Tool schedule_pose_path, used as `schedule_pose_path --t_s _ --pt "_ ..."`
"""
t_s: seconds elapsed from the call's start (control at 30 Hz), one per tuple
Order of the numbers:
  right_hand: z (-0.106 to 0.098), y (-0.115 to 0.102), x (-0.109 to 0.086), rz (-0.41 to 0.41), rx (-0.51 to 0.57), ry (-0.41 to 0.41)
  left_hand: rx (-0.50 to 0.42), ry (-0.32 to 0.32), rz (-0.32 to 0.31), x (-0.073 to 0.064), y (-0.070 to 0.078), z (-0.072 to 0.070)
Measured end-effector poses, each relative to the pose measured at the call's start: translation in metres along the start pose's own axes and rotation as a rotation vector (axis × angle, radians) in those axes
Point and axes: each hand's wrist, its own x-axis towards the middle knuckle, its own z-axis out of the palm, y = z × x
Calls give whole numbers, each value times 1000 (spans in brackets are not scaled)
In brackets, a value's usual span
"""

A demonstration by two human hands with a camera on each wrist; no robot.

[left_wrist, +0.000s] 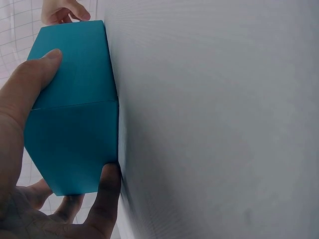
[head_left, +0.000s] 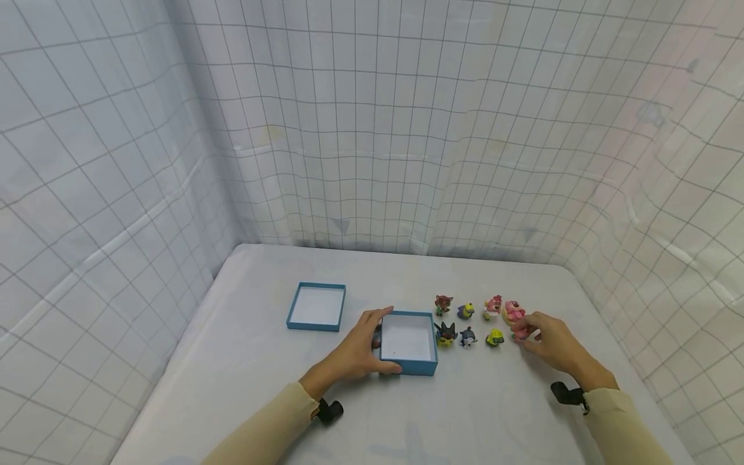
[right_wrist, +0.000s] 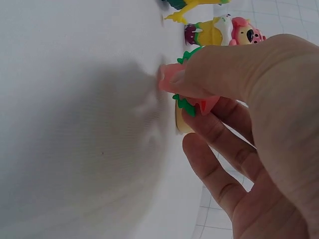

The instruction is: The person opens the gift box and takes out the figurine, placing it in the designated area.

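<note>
My left hand (head_left: 361,349) grips a blue square box (head_left: 417,367) with a white inside, its thumb along the near side and its fingers round the left and far sides. The box stands upright on the table with its top uncovered. At the right end of the toy group, my right hand (head_left: 551,341) pinches a small pink figurine with green trim (right_wrist: 169,82) between thumb and fingers, close over the tabletop. The fingers hide much of it. Just beyond it stands a pink figurine with a cream part (head_left: 514,310).
Between box and right hand stand a brown fox-like figurine (head_left: 444,305), a yellow-and-blue one (head_left: 465,311), a pink bear-like one (head_left: 492,307), a dark-eared one (head_left: 446,334), a grey-and-white one (head_left: 467,337) and a yellow-green one (head_left: 495,337). A shallow blue-rimmed lid (head_left: 314,327) lies back left.
</note>
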Motion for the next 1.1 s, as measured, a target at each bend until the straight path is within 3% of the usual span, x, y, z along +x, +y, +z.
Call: schedule_pose_path --t_s 0.8,1.1 --pt "1 0 -4 34 -31 -35 -7 2 15 -1 -1 0" --pt "2 2 -5 18 -27 -7 -13 1 11 0 0 0"
